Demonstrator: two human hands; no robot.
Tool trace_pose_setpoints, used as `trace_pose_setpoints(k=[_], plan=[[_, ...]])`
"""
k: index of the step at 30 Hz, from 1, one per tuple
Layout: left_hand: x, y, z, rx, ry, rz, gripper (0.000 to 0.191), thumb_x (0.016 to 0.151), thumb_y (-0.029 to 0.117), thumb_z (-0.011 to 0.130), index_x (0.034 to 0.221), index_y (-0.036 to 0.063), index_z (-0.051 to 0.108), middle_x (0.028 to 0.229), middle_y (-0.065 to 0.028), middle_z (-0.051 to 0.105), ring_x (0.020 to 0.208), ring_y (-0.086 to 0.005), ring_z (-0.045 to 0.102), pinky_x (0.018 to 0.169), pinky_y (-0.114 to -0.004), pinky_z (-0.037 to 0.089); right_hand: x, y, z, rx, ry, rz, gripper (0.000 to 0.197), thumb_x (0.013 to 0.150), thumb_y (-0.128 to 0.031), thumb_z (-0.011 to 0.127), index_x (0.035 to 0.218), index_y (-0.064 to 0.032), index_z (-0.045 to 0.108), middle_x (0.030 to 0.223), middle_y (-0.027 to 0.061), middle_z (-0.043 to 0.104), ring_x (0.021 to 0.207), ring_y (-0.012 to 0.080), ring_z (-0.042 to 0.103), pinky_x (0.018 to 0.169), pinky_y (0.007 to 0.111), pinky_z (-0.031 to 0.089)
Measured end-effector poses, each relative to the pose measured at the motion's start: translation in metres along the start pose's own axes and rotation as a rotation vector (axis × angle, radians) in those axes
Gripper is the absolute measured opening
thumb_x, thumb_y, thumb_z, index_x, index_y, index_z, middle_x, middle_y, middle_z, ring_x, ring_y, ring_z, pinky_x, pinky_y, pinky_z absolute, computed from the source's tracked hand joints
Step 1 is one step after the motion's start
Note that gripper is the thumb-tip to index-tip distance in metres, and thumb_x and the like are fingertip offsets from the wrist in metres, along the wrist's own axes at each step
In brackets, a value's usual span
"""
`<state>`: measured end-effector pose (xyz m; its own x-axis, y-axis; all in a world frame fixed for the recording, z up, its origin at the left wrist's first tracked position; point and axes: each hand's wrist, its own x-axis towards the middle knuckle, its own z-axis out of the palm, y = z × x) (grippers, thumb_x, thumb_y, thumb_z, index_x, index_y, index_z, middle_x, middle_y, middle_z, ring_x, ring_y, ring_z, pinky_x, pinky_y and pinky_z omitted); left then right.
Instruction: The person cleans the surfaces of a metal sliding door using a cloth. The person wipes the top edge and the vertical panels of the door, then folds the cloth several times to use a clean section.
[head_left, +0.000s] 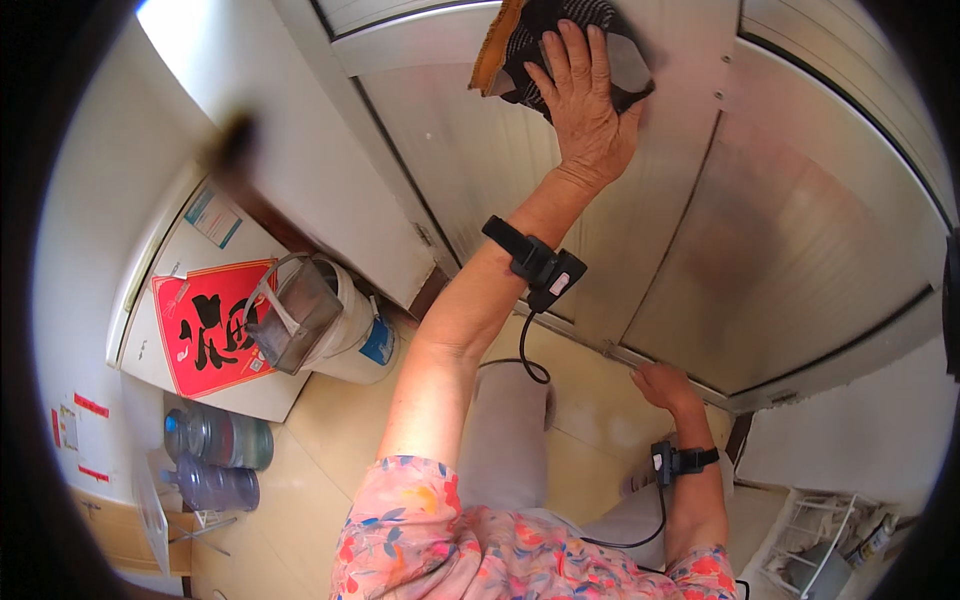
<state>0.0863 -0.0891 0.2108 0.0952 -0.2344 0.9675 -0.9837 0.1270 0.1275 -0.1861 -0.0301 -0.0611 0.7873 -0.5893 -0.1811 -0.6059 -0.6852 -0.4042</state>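
My left hand (589, 112) reaches up, palm down, on a dark patterned cloth (525, 52) with an orange edge, holding it flat against a metal-framed panelled door (465, 135). Its fingers are spread over the cloth, and part of the thumb side is hidden by folds. Lower down, near the bottom rail of the door, is my right hand (664, 386), its fingers bent. Whether it touches the rail or holds anything cannot be seen. Each forearm wears a black strap with a small cabled device.
Left, a plastic bucket (360, 345) with a grey translucent container (296, 322) on top stands beside a white cabinet (285, 390) bearing a red paper decoration (217, 330). Large water bottles (225, 487) lie nearby. A white wire rack (814, 540) is at lower right.
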Motion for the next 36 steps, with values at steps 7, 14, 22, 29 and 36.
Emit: trace_pose_setpoints(k=[7, 14, 22, 29, 36], plan=[[-0.029, 0.037, 0.0, 0.117, -0.145, 0.229, 0.089, 0.061, 0.024, 0.074, 0.135, 0.0074, 0.027, 0.139, -0.019, 0.022, 0.127, -0.04, 0.02, 0.098, -0.061, 0.013, -0.011, 0.0, 0.001, 0.01, 0.023, 0.069, 0.035, 0.087, -0.033, 0.044, 0.082, -0.0014, 0.059, 0.085, 0.0203, 0.061, 0.081, 0.0397, 0.056, 0.07, 0.047, 0.044], [-0.115, 0.036, -0.007, 0.081, -0.506, 0.482, 0.073, 0.062, 0.024, 0.072, 0.128, 0.0163, 0.041, 0.128, -0.0091, 0.041, 0.113, -0.0278, 0.041, 0.086, -0.048, 0.034, -0.016, 0.0, -0.001, -0.049, 0.004, 0.087, 0.037, 0.087, -0.035, 0.042, 0.081, -0.0024, 0.06, 0.085, 0.0194, 0.061, 0.081, 0.0396, 0.056, 0.069, 0.047, 0.043], [-0.06, 0.06, -0.006, 0.19, -0.617, 0.322, 0.08, 0.063, 0.025, 0.072, 0.133, 0.0177, 0.035, 0.13, -0.0078, 0.04, 0.107, -0.0265, 0.045, 0.08, -0.047, 0.036, -0.016, -0.009, -0.012, -0.004, -0.074, 0.137, 0.041, 0.087, -0.037, 0.042, 0.081, -0.0013, 0.061, 0.085, 0.0191, 0.061, 0.079, 0.0399, 0.056, 0.067, 0.048, 0.043], [-0.044, 0.117, 0.035, 0.097, -0.251, 0.424, 0.087, 0.06, 0.027, 0.075, 0.133, 0.0105, 0.031, 0.138, -0.0122, 0.03, 0.122, -0.0322, 0.032, 0.092, -0.055, 0.026, -0.018, -0.005, -0.01, 0.0, -0.052, 0.13, 0.039, 0.086, -0.037, 0.043, 0.084, -0.004, 0.064, 0.088, 0.0163, 0.064, 0.083, 0.0365, 0.059, 0.069, 0.046, 0.046], [-0.055, 0.172, 0.073, 0.021, -0.277, 0.55, 0.081, 0.065, 0.025, 0.07, 0.136, 0.0172, 0.031, 0.135, -0.003, 0.037, 0.114, -0.0237, 0.04, 0.093, -0.045, 0.029, -0.038, -0.006, -0.006, 0.015, -0.021, 0.179, 0.033, 0.084, -0.032, 0.044, 0.083, -0.0076, 0.066, 0.087, 0.0138, 0.064, 0.081, 0.0329, 0.061, 0.068, 0.045, 0.047]])
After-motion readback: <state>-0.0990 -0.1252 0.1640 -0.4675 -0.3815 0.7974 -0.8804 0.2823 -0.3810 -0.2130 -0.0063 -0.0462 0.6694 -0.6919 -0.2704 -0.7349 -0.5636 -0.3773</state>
